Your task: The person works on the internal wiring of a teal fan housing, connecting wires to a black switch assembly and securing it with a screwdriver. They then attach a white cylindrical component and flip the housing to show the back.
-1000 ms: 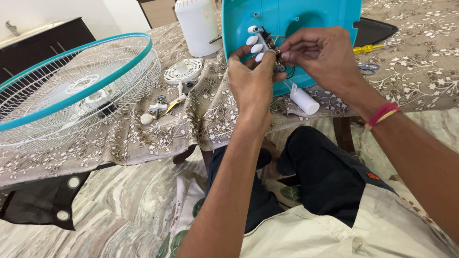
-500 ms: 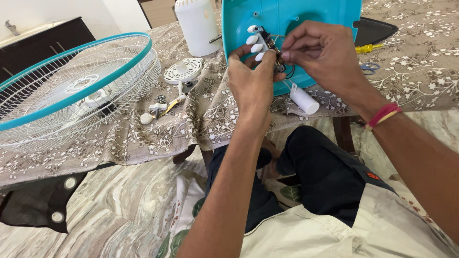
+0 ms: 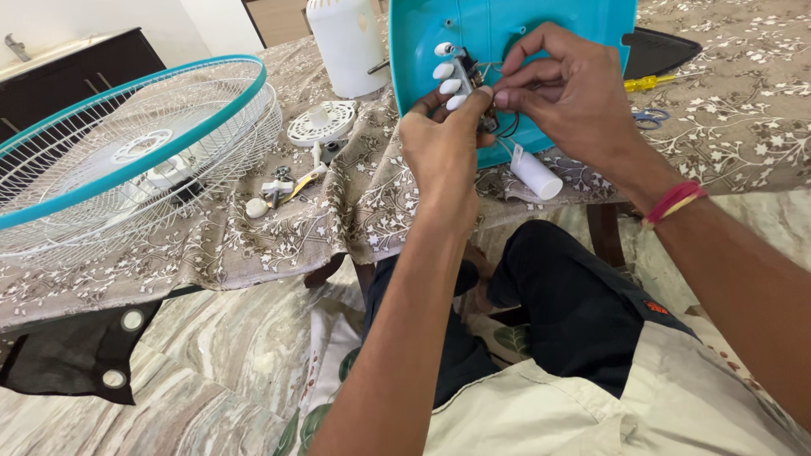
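Note:
A teal plastic fan housing (image 3: 507, 34) lies tilted at the table's near edge. On its inside sits a switch block with several white push buttons (image 3: 449, 78) and dark wires. My left hand (image 3: 443, 143) pinches the switch block from below, fingertips just under the buttons. My right hand (image 3: 574, 93) meets it from the right, thumb and fingers closed on the wires beside the block. A white cylindrical capacitor (image 3: 536, 173) hangs by a wire under the housing.
A teal-rimmed white wire fan guard (image 3: 127, 160) lies at the left of the cloth-covered table (image 3: 743, 135). A white motor cover (image 3: 346, 42), a round white disc (image 3: 321, 124), small parts, pliers (image 3: 291, 181), a yellow screwdriver (image 3: 646, 83) and scissors (image 3: 650, 116) lie about. My legs are under the edge.
Hardly anything differs: both hands stay at the switch block, with only slight finger shifts.

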